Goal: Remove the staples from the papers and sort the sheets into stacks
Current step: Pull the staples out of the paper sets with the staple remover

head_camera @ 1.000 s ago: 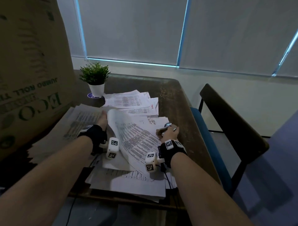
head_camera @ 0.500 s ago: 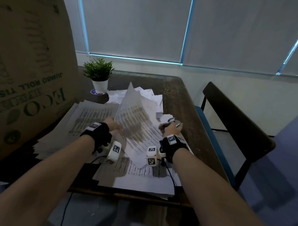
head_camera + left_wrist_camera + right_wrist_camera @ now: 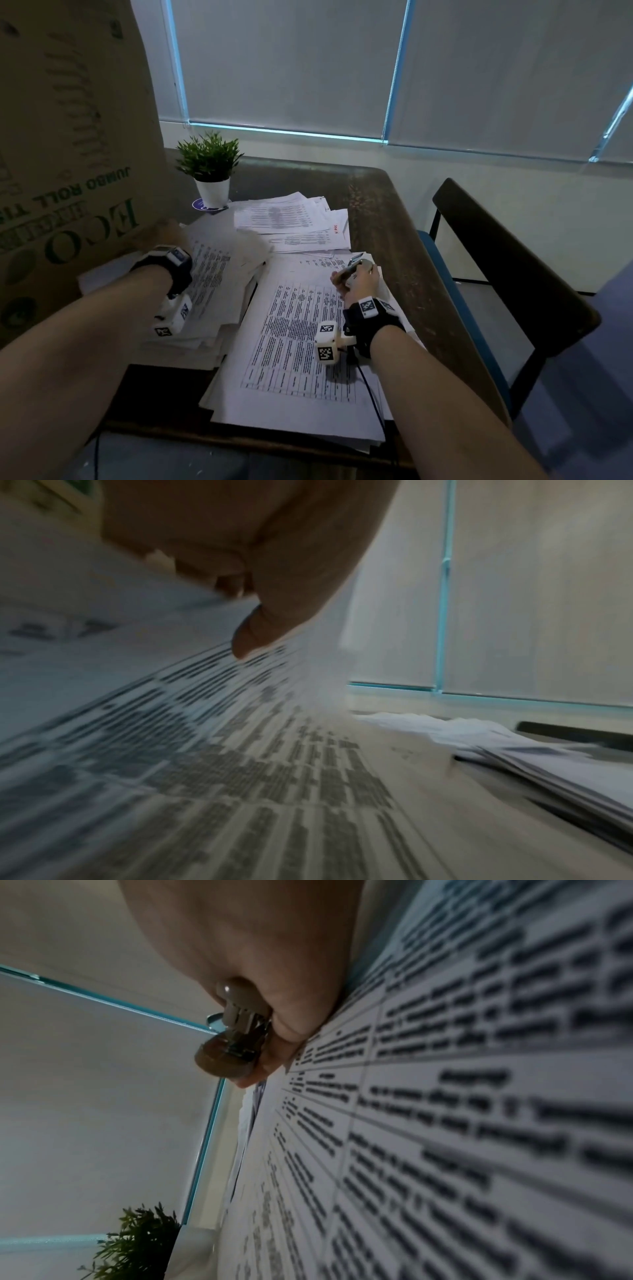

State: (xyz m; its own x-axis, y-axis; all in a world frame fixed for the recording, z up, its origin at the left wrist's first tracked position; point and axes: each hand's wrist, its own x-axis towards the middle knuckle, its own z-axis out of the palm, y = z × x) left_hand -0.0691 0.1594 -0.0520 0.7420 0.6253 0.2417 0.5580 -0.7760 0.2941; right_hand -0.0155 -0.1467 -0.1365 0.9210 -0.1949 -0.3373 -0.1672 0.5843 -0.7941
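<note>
A printed sheet [image 3: 301, 329] tops the near pile on the dark surface [image 3: 383, 219]. The right hand [image 3: 358, 279] rests on its far right corner, fingers curled around a staple remover [image 3: 352, 266]. To the left, the left hand [image 3: 168, 236] pinches a sheet over the left stack [image 3: 219, 294] — blurred. Farther off lie more papers [image 3: 291, 222] and a potted plant [image 3: 209, 171].
</note>
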